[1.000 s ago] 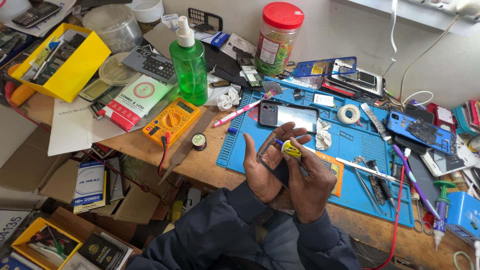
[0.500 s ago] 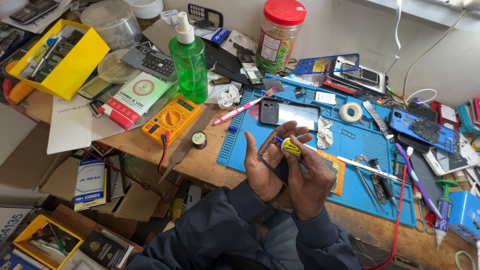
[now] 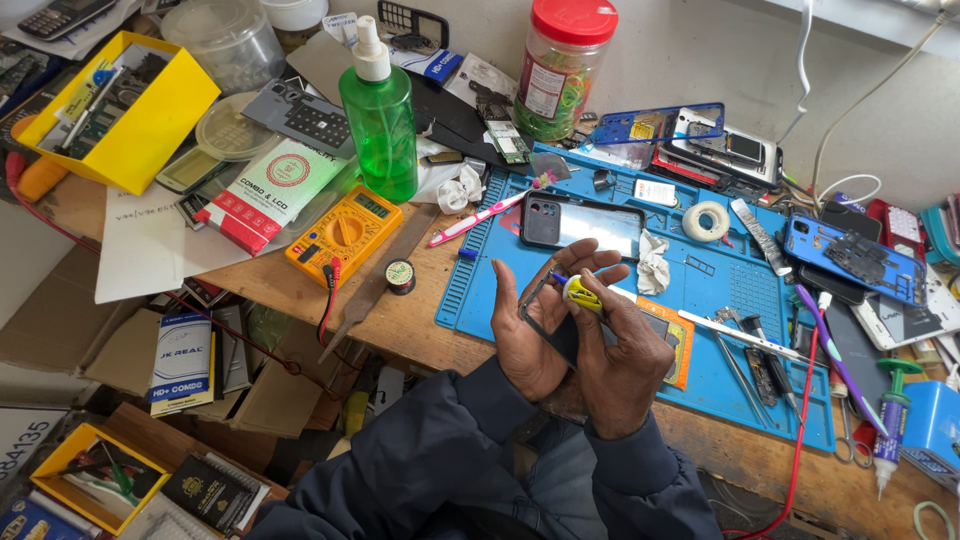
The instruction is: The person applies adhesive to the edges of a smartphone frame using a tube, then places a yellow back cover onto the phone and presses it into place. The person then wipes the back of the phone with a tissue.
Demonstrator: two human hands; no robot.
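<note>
The left hand (image 3: 530, 330) grips a dark phone frame (image 3: 545, 315) edgewise, while the right hand (image 3: 625, 355) pinches a yellow-handled tool (image 3: 582, 292) whose tip rests on it, above the blue mat (image 3: 720, 370).

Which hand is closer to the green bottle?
Left. The left hand is below and right of the green bottle; the right hand sits farther right.
</note>
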